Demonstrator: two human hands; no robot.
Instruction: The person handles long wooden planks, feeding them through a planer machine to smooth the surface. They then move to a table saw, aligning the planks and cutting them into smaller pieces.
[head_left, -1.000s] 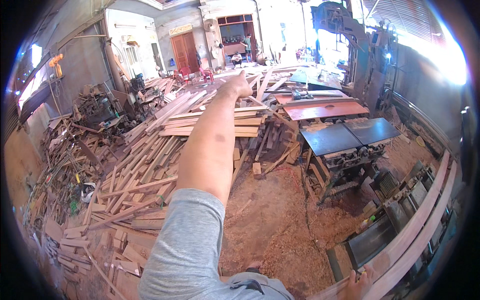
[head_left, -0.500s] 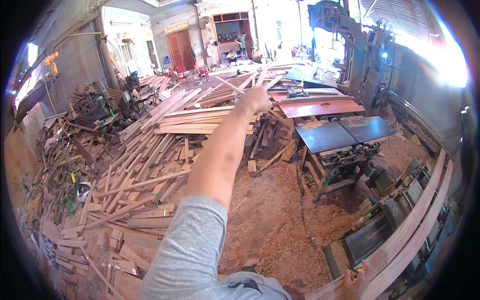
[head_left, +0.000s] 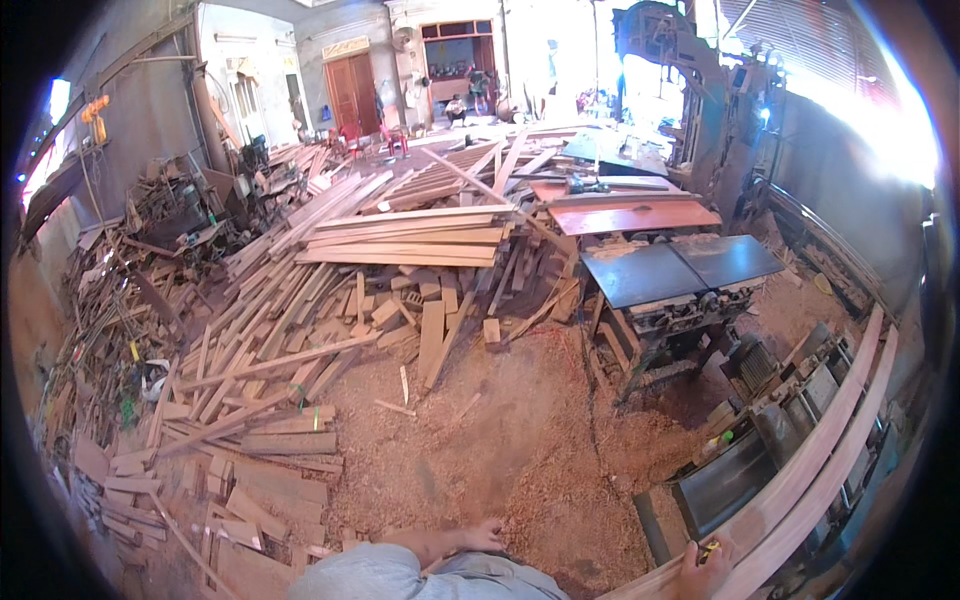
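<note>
At the lower edge, my left hand (head_left: 484, 536) is low in front of me, fingers loosely apart, with nothing seen in it. My right hand (head_left: 703, 570) rests by two long reddish wooden planks (head_left: 800, 492) at the lower right. Its fingers close around a small yellow-and-black thing (head_left: 709, 549), too small to name surely. The planks lie side by side, sloping away to the right over a dark machine (head_left: 740, 480) with a flat metal bed.
A large heap of sawn boards (head_left: 400, 240) fills the left and middle. A dark-topped machine table (head_left: 684, 268) stands right of centre, before a tall band saw (head_left: 700, 90). Sawdust covers the floor (head_left: 500, 440). People are far back near a doorway.
My left arm, stretched out ahead over the boards before, has dropped to the lower edge. My right hand stays by the planks. The view has shifted slightly.
</note>
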